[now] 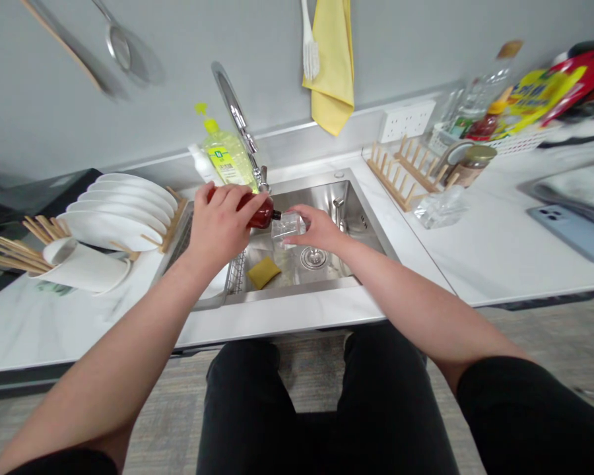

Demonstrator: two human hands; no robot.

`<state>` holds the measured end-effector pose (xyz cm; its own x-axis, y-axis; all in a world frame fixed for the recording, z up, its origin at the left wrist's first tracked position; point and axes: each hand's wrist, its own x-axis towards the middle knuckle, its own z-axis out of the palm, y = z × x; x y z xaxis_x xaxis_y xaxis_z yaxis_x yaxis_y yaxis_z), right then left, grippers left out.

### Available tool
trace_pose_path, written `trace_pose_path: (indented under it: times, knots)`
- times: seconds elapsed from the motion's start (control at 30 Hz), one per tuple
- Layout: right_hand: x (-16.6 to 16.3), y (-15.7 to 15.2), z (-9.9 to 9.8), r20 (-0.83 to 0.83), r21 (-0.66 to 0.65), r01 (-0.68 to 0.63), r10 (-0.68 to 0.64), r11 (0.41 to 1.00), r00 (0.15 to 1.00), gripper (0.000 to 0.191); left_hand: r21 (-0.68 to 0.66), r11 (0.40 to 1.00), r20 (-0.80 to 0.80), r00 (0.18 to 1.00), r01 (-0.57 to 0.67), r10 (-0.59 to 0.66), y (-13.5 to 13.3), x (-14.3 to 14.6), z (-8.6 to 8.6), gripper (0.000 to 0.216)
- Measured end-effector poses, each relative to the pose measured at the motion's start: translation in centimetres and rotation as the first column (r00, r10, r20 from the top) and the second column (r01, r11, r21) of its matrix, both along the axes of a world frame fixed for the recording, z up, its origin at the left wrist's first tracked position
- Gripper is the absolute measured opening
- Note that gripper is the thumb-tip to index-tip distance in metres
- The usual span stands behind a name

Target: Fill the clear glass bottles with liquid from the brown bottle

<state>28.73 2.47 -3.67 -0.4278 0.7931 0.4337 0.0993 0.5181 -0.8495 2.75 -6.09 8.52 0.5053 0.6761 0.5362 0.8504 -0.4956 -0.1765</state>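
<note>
My left hand (224, 214) is wrapped round a dark red bottle (261, 212), tipped on its side with its black neck pointing right. That neck is at the rim of a small clear container (288, 227), which my right hand (317, 227) grips from the right. Whether any liquid is running between them I cannot tell. Both hands are above the steel sink (297, 198). On the sink floor below lie a yellow sponge (264, 272) and the round drain strainer (313, 258).
Behind the sink stand the faucet (235, 105) and a green soap pump bottle (228, 155). White plates (113, 214) and a chopstick holder (86, 267) are on the left. A wooden rack (406, 175), clear containers (440, 206) and a blue phone (571, 227) lie to the right.
</note>
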Motion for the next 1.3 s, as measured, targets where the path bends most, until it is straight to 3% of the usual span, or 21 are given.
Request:
trace_pose_path:
  times: [0.1,0.17,0.23,0.3,0.4,0.5,0.6,0.73,0.93,1.13,1.23,1.3]
  knots:
    - [0.0,-0.1,0.1,-0.016,-0.051,-0.022,0.021,0.998,1.0,0.073,-0.061,0.992,0.158,0.98,-0.112,0.12,-1.0,-0.5,-2.3,0.075]
    - [0.1,-0.3,0.1,-0.016,-0.1,-0.046,0.044,0.994,0.999,0.073,-0.127,0.981,0.35,0.919,-0.144,0.18,-2.3,-1.2,-4.4,0.085]
    - [0.3,-0.5,0.1,-0.009,-0.134,-0.063,0.062,0.989,0.998,0.071,-0.201,0.971,0.589,0.776,-0.129,0.225,-4.3,-2.2,-6.8,0.092]
    - [0.4,-0.8,0.1,-0.009,-0.144,-0.067,0.066,0.987,0.998,0.069,-0.268,0.96,0.789,0.554,-0.077,0.265,-6.8,-3.2,-9.3,0.092]
    - [0.6,-1.5,0.1,-0.034,-0.167,-0.091,0.086,0.982,0.996,0.07,-0.294,0.955,0.92,0.261,-0.038,0.293,-10.6,-4.7,-12.8,0.084]
    - [0.7,-2.6,0.6,-0.091,-0.23,-0.122,0.104,0.965,0.99,0.074,-0.279,0.96,0.951,0.131,-0.019,0.279,-12.8,-5.7,-15.1,0.08]
    - [0.8,-4.5,1.1,-0.161,-0.296,-0.096,0.049,0.95,0.986,0.081,-0.29,0.957,0.953,0.103,0.019,0.286,-13.2,-6.2,-15.6,0.084]
    - [2.2,-8.1,1.6,-0.221,-0.321,-0.011,-0.063,0.947,0.973,0.085,-0.336,0.937,0.938,0.127,0.094,0.324,-12.8,-6.1,-14.8,0.08]
    - [8.4,-13.6,1.1,-0.215,-0.3,0.269,-0.339,0.915,0.916,0.083,-0.351,0.928,0.929,0.171,0.127,0.328,-13.0,-6.0,-14.2,0.087]
    - [16.2,-17.2,0.5,-0.164,-0.283,0.596,-0.65,0.751,0.742,0.09,-0.327,0.936,0.934,0.195,0.129,0.3,-12.9,-5.9,-14.1,0.088]
    - [19.1,-18.2,0.2,-0.109,-0.264,0.701,-0.742,0.663,0.661,0.096,-0.324,0.935,0.937,0.187,0.144,0.296,-12.9,-5.8,-13.9,0.09]
    - [20.5,-18.5,-0.2,-0.079,-0.255,0.73,-0.766,0.634,0.638,0.096,-0.291,0.942,0.953,0.142,0.164,0.269,-13.1,-5.6,-13.9,0.096]
